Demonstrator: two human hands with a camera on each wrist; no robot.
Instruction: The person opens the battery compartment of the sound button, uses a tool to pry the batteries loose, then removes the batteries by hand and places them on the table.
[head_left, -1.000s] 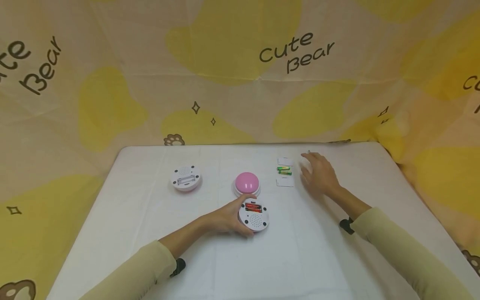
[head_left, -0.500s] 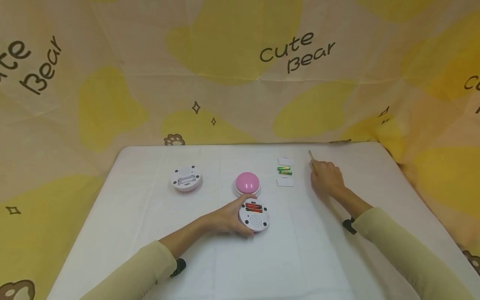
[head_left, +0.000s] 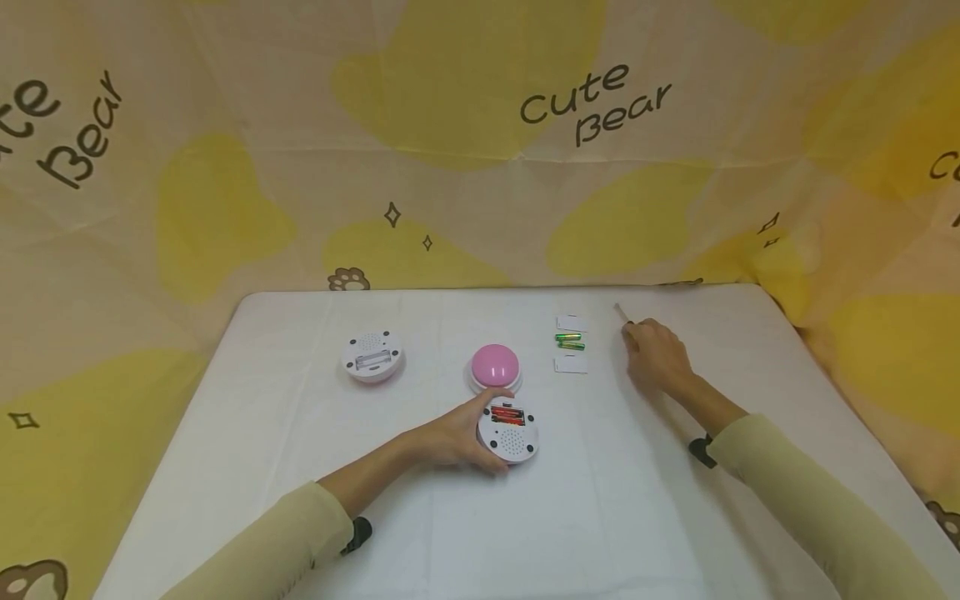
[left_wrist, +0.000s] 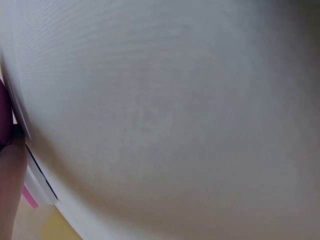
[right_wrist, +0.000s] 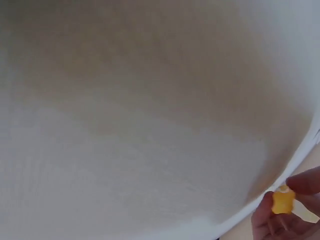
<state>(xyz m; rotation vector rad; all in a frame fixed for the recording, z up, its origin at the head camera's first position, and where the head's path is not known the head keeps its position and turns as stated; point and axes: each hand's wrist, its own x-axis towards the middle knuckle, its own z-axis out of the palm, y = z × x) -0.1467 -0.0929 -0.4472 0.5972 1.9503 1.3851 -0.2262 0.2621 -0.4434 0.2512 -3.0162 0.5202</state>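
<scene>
My left hand (head_left: 457,437) grips a round white button (head_left: 512,442), turned underside up, with thumb and fingers round its rim. Red batteries (head_left: 507,415) lie in its uncovered compartment, which faces the head camera. In my right hand (head_left: 656,358) is a small screwdriver, its thin shaft (head_left: 621,312) pointing toward the back of the table. The right wrist view shows the screwdriver's yellow handle (right_wrist: 283,201) between thumb and fingers. Only a finger and part of the pink-and-white button show at the left edge of the left wrist view.
Behind the held button stands a pink-domed button (head_left: 495,365). Farther left, another upturned button (head_left: 372,357) has a battery compartment without batteries. Green batteries (head_left: 569,342) lie between two white covers (head_left: 571,364). A patterned cloth hangs behind the white table (head_left: 420,533).
My right hand has taken hold of the screwdriver near the back right, closing its fingers round the handle and drawing slightly back. The left hand and its button have stayed still.
</scene>
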